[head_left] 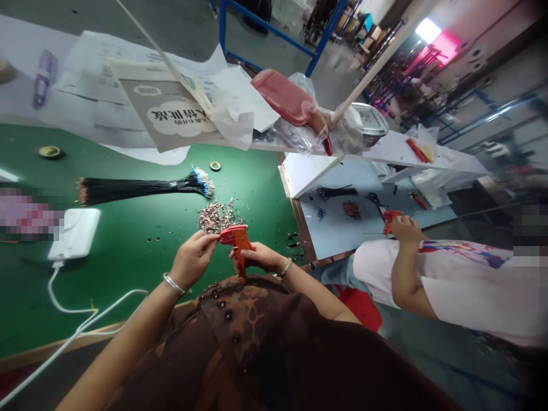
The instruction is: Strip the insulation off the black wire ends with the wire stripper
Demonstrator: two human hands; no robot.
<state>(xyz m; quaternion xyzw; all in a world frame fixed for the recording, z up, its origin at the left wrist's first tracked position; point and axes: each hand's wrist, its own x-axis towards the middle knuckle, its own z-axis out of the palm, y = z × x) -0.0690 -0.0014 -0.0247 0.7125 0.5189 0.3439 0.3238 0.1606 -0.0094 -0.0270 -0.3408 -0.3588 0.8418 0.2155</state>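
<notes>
My right hand (263,257) is wrapped round the handle of an orange-and-red wire stripper (240,242), held upright near my body at the table's front. My left hand (193,260) is closed in a pinch right at the stripper's jaws; whatever lies between the fingertips is too small to make out. Just beyond the tool lies a loose heap of copper-coloured bits (216,217) on the green table. Behind it a bundle of black wires (145,188) stretches to the left, with blue and silvery tips at its right end.
A white power bank (76,234) with a white cable lies at left. Tape rolls (215,166) sit farther back. Papers (171,108) and a red container (285,97) cover the shelf. To the right, a co-worker's hand (406,229) holds another orange tool (389,221).
</notes>
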